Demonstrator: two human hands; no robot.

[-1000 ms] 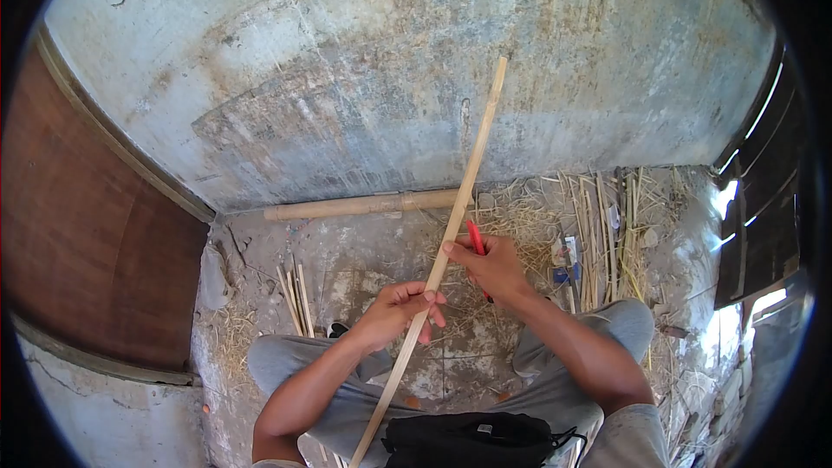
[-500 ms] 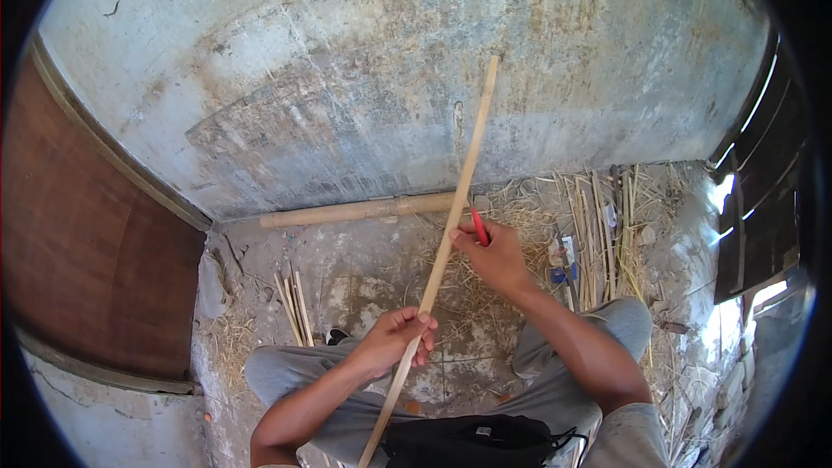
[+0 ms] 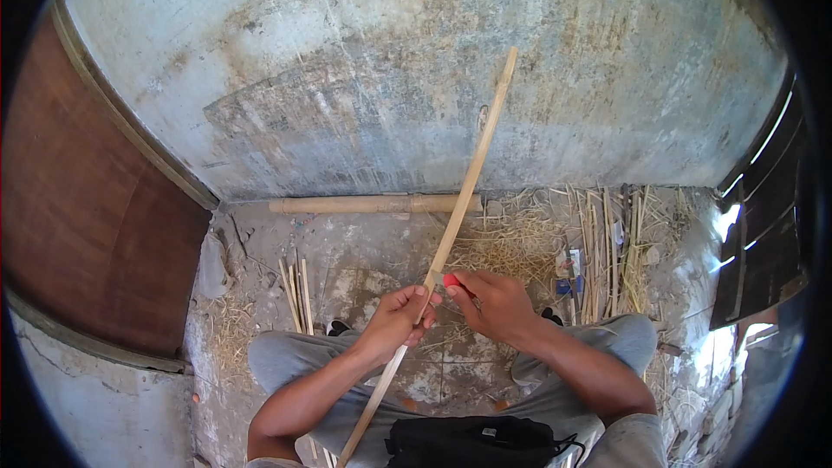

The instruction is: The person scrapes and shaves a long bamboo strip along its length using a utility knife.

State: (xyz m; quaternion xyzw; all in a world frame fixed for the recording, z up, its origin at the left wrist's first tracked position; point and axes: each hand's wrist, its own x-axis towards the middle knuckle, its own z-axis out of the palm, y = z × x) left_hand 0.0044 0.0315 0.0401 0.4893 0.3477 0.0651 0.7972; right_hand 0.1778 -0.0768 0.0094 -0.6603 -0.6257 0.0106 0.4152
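Observation:
A long, slightly bowed bamboo strip (image 3: pixel 475 165) slants from my lap up in front of the wall. My left hand (image 3: pixel 393 322) is closed around it, thumb and fingers pinching it a little below the middle. Just above that grip, my right hand (image 3: pixel 498 302) is closed on a small knife (image 3: pixel 451 280) with a red handle. Its short greyish blade seems to touch the strip's right edge, close to my left fingertips. Most of the handle is hidden in my right fingers.
A bamboo pole (image 3: pixel 360 205) lies along the wall (image 3: pixel 364 104). Shavings (image 3: pixel 511 243) litter the floor. Bamboo sticks lie in a bundle (image 3: pixel 598 251) at right, and several stand near my left knee (image 3: pixel 299 295). A black bag (image 3: pixel 472 442) rests at my lap.
My right hand has come down and left along the strip, bringing the knife beside my left hand. The knife has turned, with its blade now against the strip. The view has shifted slightly.

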